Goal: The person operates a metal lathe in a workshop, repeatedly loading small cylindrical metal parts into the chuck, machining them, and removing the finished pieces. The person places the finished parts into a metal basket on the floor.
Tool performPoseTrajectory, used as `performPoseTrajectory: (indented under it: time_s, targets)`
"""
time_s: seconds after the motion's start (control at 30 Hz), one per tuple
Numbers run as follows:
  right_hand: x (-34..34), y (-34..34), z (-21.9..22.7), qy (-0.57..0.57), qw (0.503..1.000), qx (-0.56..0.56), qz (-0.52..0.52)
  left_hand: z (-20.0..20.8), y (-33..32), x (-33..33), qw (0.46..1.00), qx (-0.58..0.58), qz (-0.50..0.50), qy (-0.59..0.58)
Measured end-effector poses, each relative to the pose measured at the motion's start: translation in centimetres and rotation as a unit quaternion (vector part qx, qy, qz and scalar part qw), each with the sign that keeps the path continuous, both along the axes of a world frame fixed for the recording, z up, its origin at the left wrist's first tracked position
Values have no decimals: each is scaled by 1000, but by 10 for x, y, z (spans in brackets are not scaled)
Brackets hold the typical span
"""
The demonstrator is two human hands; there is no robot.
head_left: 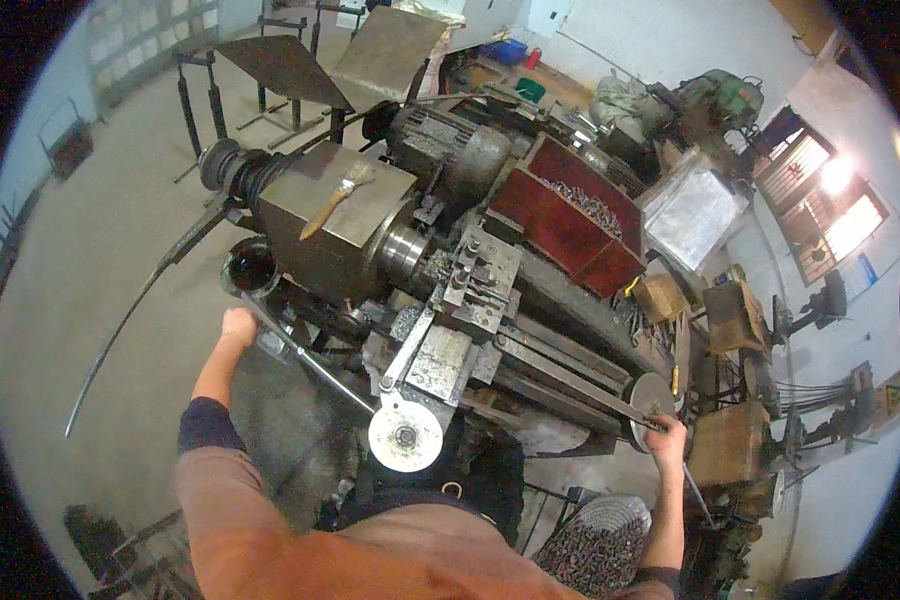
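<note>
My left hand (239, 326) is closed at the upper end of a long metal lever (315, 364), left of the lathe (342, 222). My right hand (667, 441) is curled at the lower edge of a round handwheel (650, 397) at the lathe's right end. Its fingers seem to grip a handle there, mostly hidden. Between my hands lie the spindle chuck (406, 252), the tool post (482, 270) and the cross slide with a pale round dial wheel (405, 437). What sits in the chuck is too small to tell.
A wood-handled brush (334, 203) rests on the headstock. Behind the bed stands a red tray (555, 232) of small metal parts. A basket of small dark parts (595, 545) is by my right forearm. A black bucket (251, 267) hangs near my left hand; a rod (120, 340) juts left.
</note>
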State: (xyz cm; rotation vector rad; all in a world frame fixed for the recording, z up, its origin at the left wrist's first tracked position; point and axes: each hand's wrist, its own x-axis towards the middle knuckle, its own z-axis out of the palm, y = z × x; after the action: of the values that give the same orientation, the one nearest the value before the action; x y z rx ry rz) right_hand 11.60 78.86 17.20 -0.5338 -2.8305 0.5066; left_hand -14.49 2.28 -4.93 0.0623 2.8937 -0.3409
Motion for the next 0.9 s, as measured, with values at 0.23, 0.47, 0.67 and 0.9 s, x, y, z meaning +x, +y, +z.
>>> performPoseTrajectory:
  time_s: [0.23, 0.47, 0.67, 0.9]
  targets:
    - [113, 191, -76, -99, 954, 149, -243, 51, 1, 46, 747, 613, 230, 117]
    - [155, 249, -109, -231, 918, 140, -292, 78, 55, 36, 693, 596, 340, 222]
    - [192, 198, -134, -171, 900, 230, -329, 87, 105, 28, 547, 694, 373, 283]
    - [258, 135, -139, -153, 903, 107, -387, 60, 120, 20, 521, 684, 387, 332]
